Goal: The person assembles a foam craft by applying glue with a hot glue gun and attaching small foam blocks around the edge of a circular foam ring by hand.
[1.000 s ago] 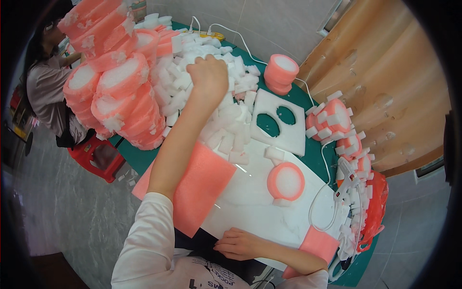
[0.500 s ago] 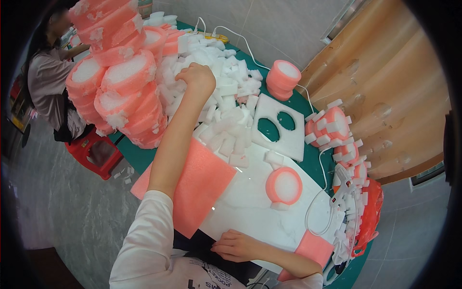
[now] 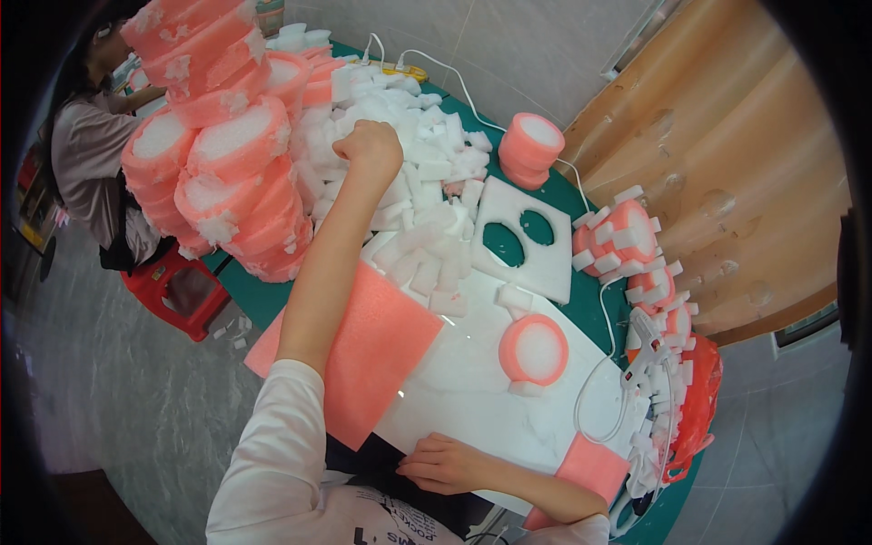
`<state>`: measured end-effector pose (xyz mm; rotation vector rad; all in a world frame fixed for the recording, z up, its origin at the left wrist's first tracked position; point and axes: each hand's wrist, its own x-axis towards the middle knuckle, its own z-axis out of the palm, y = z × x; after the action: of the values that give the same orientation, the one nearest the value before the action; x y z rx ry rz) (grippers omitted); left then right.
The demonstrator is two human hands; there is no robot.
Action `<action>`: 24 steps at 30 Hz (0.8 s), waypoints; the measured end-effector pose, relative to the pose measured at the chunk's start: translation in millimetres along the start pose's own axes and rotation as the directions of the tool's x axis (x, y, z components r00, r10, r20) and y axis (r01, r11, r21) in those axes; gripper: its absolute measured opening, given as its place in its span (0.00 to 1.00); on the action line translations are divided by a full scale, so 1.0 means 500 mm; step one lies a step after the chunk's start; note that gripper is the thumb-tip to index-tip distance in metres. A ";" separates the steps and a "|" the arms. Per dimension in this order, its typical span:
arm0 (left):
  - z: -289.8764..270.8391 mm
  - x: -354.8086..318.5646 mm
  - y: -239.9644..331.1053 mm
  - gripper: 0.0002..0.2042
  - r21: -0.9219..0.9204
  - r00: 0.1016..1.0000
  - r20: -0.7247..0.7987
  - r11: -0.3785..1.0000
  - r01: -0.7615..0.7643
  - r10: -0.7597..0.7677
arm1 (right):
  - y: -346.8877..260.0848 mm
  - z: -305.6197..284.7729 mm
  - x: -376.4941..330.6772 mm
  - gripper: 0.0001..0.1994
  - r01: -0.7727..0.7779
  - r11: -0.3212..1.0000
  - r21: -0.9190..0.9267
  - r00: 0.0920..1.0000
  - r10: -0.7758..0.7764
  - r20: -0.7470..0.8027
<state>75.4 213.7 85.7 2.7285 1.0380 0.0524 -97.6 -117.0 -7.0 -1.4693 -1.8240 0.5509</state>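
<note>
My left hand (image 3: pixel 371 147) is stretched out over a heap of white foam pieces (image 3: pixel 422 136), its fingers curled closed. Whatever those fingers may hold is hidden. At the near edge of the white board (image 3: pixel 454 391), my right hand (image 3: pixel 443 463) rests with its fingers bent and pressed together, and nothing shows in them. A round foam piece with a pink rim and white centre (image 3: pixel 534 351) lies on the board, with small white foam blocks (image 3: pixel 514 297) touching its far and near sides. Under my left forearm is a flat pink foam sheet (image 3: pixel 381 350).
Tall stacks of pink-and-white foam rounds (image 3: pixel 241 173) stand at left. A white foam sheet with two holes (image 3: pixel 554 259), a small round stack (image 3: pixel 529 150) and block-studded rounds (image 3: pixel 627 236) lie at right. A white cable (image 3: pixel 581 391) loops across the board. Another person (image 3: pixel 91 154) sits far left.
The whole view has shifted very slightly. My left hand stays over the foam heap with its fingers curled, and my right hand keeps its place.
</note>
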 end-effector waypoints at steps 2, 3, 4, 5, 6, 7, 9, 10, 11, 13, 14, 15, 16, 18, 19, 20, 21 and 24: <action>0.007 -0.002 0.007 0.13 0.015 0.998 -0.040 0.999 0.046 -0.045 | 0.001 0.001 -0.001 0.09 -0.002 1.000 -0.004 1.000 0.003 0.004; 0.017 0.003 0.008 0.13 0.014 0.998 -0.039 0.999 0.044 -0.043 | 0.003 0.002 -0.003 0.09 -0.002 1.000 -0.006 1.000 0.002 -0.002; 0.023 0.004 0.006 0.14 -0.012 0.993 -0.122 1.000 0.002 -0.003 | 0.003 0.004 -0.003 0.09 0.002 1.000 -0.006 1.000 -0.002 -0.007; 0.027 0.007 0.004 0.14 -0.034 0.978 -0.205 0.999 -0.042 0.034 | 0.003 0.004 -0.002 0.09 0.003 1.000 -0.006 1.000 -0.003 -0.007; 0.029 0.012 0.002 0.14 -0.033 0.978 -0.205 0.999 -0.041 0.034 | 0.002 0.004 -0.002 0.09 0.001 1.000 -0.002 1.000 -0.001 -0.003; 0.024 0.012 0.002 0.13 -0.049 0.969 -0.226 0.992 -0.115 0.101 | 0.002 0.004 -0.002 0.09 -0.003 1.000 0.001 1.000 0.003 0.000; 0.007 0.017 0.000 0.12 -0.063 0.954 -0.249 0.980 -0.189 0.168 | 0.003 0.004 -0.002 0.09 -0.001 1.000 0.003 1.000 0.001 0.002; -0.009 0.020 -0.001 0.13 -0.207 0.879 -0.303 0.874 -0.439 0.369 | 0.003 0.004 -0.003 0.10 0.000 1.000 0.004 1.000 0.000 0.003; -0.023 0.021 -0.002 0.15 -0.325 0.754 -0.385 0.686 -0.651 0.533 | 0.005 0.005 -0.005 0.10 -0.001 1.000 0.003 1.000 0.001 0.002; -0.043 -0.001 0.012 0.15 -0.499 0.727 -0.442 0.529 -0.686 0.525 | 0.010 0.008 -0.011 0.12 -0.005 1.000 -0.001 0.999 0.005 0.031; -0.052 -0.015 0.021 0.16 -0.639 0.706 -0.498 0.337 -0.691 0.504 | 0.010 0.008 -0.011 0.12 -0.009 1.000 -0.001 1.000 0.009 0.030; -0.059 -0.025 0.029 0.16 -0.641 0.705 -0.497 0.334 -0.691 0.506 | 0.010 0.007 -0.011 0.12 -0.012 1.000 -0.003 0.999 0.012 0.035; -0.068 -0.033 0.032 0.16 -0.780 0.726 -0.479 0.141 -0.610 0.494 | 0.010 0.007 -0.010 0.12 -0.011 1.000 -0.004 0.999 0.011 0.042; -0.085 -0.048 0.032 0.16 -0.869 0.745 -0.455 -0.062 -0.491 0.488 | 0.008 0.004 -0.009 0.12 -0.010 1.000 -0.006 0.999 0.010 0.039; -0.094 -0.055 0.028 0.17 -0.895 0.747 -0.441 -0.183 -0.406 0.498 | 0.007 0.004 -0.008 0.12 -0.009 1.000 -0.008 0.999 0.009 0.037; -0.099 -0.059 0.027 0.17 -0.902 0.747 -0.427 -0.300 -0.311 0.509 | 0.007 0.005 -0.008 0.12 -0.010 1.000 -0.007 0.999 0.010 0.037; -0.102 -0.061 0.027 0.17 -0.902 0.747 -0.426 -0.300 -0.310 0.510 | 0.007 0.005 -0.009 0.12 -0.009 1.000 -0.004 0.999 0.009 0.035; -0.106 -0.065 0.027 0.19 -0.861 0.765 -0.426 -0.476 -0.179 0.483 | 0.007 0.005 -0.008 0.12 -0.010 1.000 -0.007 0.999 0.010 0.043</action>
<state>53.9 192.5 141.7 1.0576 -0.3248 0.5043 -96.7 -119.6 -12.2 -1.4825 -1.8546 0.5859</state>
